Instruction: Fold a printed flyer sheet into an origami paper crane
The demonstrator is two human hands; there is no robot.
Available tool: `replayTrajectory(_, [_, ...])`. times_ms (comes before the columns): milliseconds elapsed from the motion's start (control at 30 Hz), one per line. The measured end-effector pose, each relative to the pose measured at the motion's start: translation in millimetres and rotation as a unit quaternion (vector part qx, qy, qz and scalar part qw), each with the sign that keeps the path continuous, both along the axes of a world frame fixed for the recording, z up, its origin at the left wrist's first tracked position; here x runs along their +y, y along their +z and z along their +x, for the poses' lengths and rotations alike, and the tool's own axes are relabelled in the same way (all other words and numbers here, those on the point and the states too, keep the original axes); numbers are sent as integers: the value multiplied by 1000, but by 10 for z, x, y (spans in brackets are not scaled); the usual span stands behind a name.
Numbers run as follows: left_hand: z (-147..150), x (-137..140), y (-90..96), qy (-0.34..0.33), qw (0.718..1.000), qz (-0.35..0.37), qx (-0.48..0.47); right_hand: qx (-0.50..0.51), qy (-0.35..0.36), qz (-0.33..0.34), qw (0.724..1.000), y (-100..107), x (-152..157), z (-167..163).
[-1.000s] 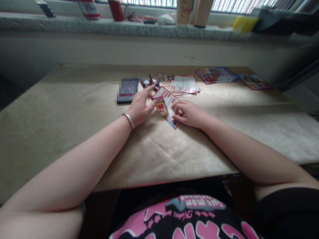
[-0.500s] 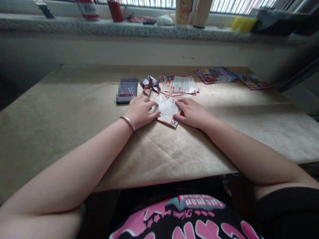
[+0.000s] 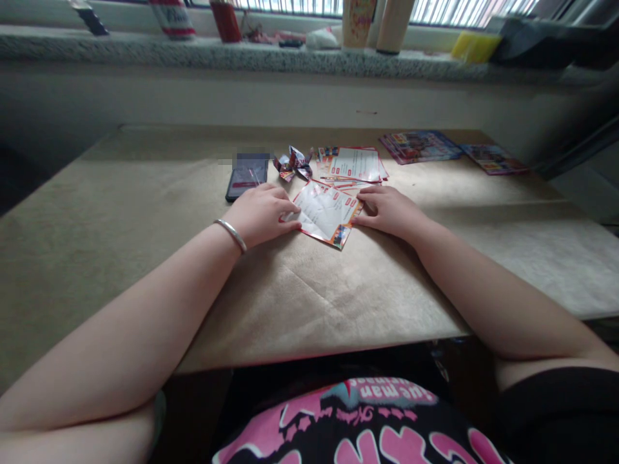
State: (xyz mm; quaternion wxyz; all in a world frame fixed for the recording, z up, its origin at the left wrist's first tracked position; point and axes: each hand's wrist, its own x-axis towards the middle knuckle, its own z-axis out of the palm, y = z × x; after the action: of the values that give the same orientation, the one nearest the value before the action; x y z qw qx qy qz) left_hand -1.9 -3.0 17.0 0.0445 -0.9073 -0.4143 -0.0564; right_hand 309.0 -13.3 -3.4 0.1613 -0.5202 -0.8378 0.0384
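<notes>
White creased paper sheet with red-orange edging (image 3: 323, 212) lay between left hand (image 3: 264, 214) and right hand (image 3: 391, 211), fingers slightly parted at its edges, so gentle, even smoothing seemed best imo.

Creased paper (image 3: 322, 211) illegible, phone (image 3: 249, 173) partly pixelated, tan cylinder (image 3: 394, 26) cropped

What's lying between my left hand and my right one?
The head view shows a creased, printed sheet between the left hand and the right hand.

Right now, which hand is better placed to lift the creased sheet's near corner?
Right hand, probably: its thumb is nearer that corner than the left hand, at the sheet's left edge.
</notes>
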Motion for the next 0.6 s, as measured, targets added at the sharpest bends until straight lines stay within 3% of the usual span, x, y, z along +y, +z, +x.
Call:
replayTrajectory(133, [-68,38,56,-22,999,-31,10,18,3,12,1000,12,-22,-3])
replayTrajectory(300, [-134,90,61,-53,994,-89,-34,42,72,54,995,42,-62,-23])
replayTrajectory(600, [-217,177,31,-57,994,-87,-42,40,154,86,984,21,-9,1])
